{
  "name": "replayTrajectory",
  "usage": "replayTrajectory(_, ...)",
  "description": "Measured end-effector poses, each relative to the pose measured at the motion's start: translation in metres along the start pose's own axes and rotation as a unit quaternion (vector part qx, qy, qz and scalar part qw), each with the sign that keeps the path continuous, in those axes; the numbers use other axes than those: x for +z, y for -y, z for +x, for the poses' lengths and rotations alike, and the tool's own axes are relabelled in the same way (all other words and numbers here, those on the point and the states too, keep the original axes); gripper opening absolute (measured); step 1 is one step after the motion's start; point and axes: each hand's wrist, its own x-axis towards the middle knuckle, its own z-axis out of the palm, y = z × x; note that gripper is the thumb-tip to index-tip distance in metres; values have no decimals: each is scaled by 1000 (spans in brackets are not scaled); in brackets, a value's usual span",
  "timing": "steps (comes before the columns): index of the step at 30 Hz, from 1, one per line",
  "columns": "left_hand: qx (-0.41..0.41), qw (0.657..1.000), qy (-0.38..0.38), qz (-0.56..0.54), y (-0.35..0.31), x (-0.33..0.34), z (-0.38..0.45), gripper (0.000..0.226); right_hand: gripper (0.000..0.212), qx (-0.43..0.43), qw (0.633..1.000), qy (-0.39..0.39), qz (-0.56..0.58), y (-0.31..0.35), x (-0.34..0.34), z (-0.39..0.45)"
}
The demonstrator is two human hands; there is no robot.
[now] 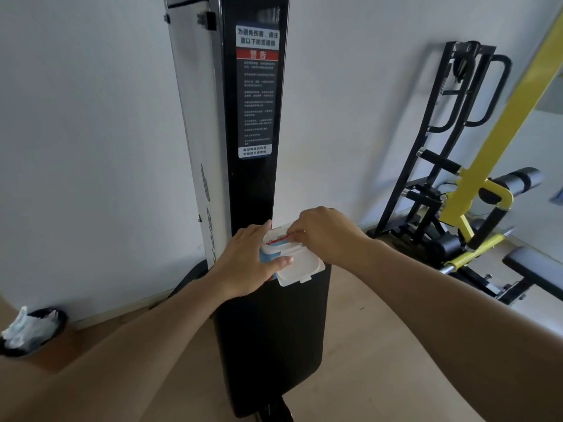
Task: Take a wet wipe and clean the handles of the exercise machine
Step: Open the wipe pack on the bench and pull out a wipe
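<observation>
The left hand [249, 263] is wrapped around the wipes pack [281, 254] on the black pad [274, 330], lid flipped open; the right hand [323, 233] pinches at the opening. They should pull one wipe slowly, keeping the pack pressed down

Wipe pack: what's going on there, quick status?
Left hand steadying wipe pack on black bench pad. Right hand pinching at the opening, lid flipped open. No wipe out yet. Nothing in the way.
</observation>
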Motion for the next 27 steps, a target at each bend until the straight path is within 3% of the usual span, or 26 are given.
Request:
replayTrajectory(5, -17, 996, -60, -62, 5, 9, 1, 104, 41, 63, 997, -37, 3, 16, 5, 1)
replayTrajectory(14, 2, 994, -93, -50, 14, 16, 1, 110, 26, 125, 992, -15, 11, 39, 6, 15)
replayTrajectory(20, 16, 994, -105, -36, 17, 17, 0, 110, 35, 110, 992, 2, -68, 50, -12, 11)
replayTrajectory(27, 20, 994, -105, -33, 20, 18, 1, 116, 17, 44, 989, 10, -143, 71, -23, 5)
